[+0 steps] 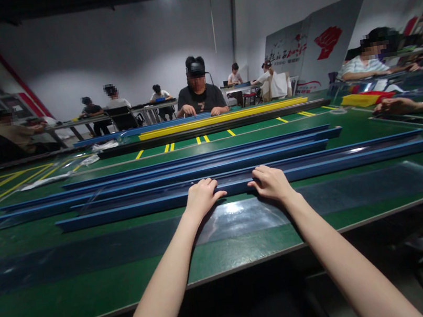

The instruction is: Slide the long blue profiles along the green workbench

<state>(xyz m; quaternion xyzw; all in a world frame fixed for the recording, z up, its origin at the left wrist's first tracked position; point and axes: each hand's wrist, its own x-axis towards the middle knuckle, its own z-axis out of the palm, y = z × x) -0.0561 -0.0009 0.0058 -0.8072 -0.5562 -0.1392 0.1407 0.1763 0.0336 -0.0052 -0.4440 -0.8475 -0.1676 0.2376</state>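
Note:
Both hands are on the near wall of a long blue channel strip (355,160) that lies across the green table. My left hand (202,198) is closed over this wall, with its fingers on top and its thumb along the near face. A short gap to the right, my right hand (271,184) grips the same wall in a like way, thumb pointing inward. The fingertips are hidden behind the wall. Between my arms and beneath them a long clear plastic sheet (128,238) lies flat and shines under the lamps.
More blue strips (197,171) lie just behind. Farther back are a yellow strip (225,118) and a black strip (123,150). A co-worker (201,99) sits opposite; another person's hand (396,105) rests at right. The table's front edge (251,265) runs below my forearms.

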